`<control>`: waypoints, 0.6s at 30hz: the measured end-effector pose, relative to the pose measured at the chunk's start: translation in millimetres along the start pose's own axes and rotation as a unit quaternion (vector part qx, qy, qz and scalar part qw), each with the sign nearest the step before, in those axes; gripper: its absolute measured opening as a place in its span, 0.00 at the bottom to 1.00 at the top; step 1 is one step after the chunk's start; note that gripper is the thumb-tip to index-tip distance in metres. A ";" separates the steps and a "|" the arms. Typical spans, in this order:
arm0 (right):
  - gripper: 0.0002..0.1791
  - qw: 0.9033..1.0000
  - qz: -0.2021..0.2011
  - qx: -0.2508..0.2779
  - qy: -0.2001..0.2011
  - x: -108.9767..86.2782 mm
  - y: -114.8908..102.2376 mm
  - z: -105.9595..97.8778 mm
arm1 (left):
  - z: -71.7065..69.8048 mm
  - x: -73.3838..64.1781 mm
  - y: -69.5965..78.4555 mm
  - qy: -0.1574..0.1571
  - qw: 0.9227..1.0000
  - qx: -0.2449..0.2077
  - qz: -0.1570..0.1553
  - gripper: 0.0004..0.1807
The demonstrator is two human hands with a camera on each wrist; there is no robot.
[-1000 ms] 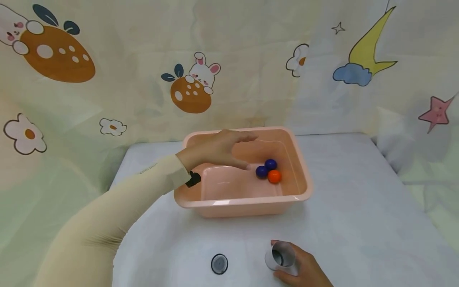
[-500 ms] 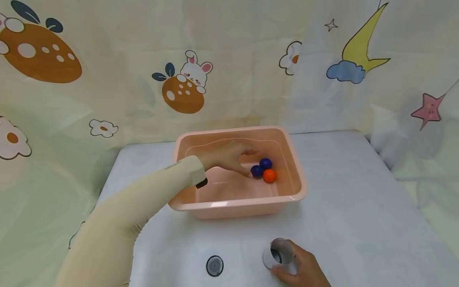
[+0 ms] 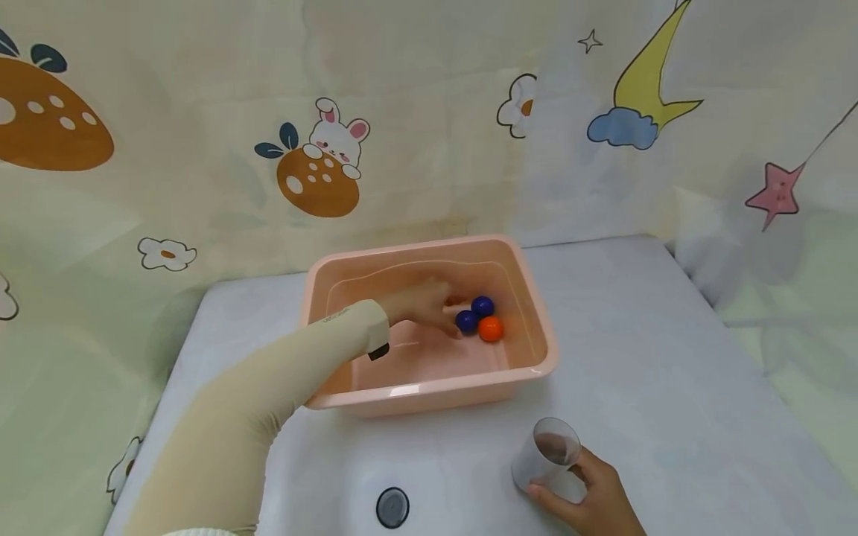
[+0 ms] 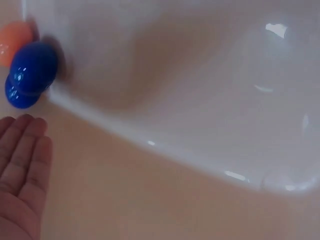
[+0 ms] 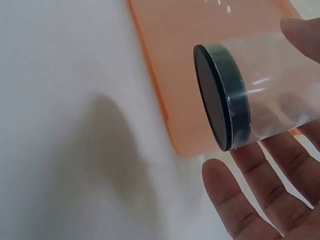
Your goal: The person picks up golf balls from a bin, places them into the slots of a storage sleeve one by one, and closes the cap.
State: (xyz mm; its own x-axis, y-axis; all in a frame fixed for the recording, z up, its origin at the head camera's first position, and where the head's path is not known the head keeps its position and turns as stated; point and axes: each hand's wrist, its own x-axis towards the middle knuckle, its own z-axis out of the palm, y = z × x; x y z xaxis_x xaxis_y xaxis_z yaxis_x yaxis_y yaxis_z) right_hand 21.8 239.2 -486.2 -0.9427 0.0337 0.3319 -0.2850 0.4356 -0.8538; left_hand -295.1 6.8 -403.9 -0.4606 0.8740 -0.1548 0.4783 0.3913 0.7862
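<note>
A peach plastic basin (image 3: 429, 388) holds two blue balls (image 3: 467, 321) and an orange ball (image 3: 491, 329), bunched at its right. My left hand (image 3: 422, 305) reaches into the basin just left of the balls. In the left wrist view that hand (image 4: 22, 175) has straight fingers, close to the blue balls (image 4: 34, 67) with a small gap. My right hand (image 3: 596, 495) grips a clear cylindrical container (image 3: 539, 461), tilted, in front of the basin. Its dark base (image 5: 222, 97) shows in the right wrist view, the thumb and fingers around the clear wall.
A small round dark disc (image 3: 392, 508), like a lid, lies on the white table surface (image 3: 643, 357) left of the container. Behind the table hangs a printed cloth (image 3: 429, 149) with cartoon figures.
My left hand has lowered into the basin toward the balls. My right hand has raised and tilted the container. The head view has shifted, so the scene appears further left.
</note>
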 end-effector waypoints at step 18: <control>0.40 0.999 -0.006 0.031 -0.001 0.9 9.6 -16.0 | 15.1 23.8 0.2 0.043 0.993 0.049 -0.102 0.34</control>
State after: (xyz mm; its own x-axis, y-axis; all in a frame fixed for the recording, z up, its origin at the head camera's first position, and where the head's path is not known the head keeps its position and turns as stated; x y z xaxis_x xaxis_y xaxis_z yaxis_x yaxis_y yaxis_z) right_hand 21.0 257.7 -487.6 -0.9396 0.0260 0.3414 -0.3067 0.3791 -0.8731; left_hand -294.7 32.0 -416.5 -0.6158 0.7476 -0.2488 0.4373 0.5870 0.6813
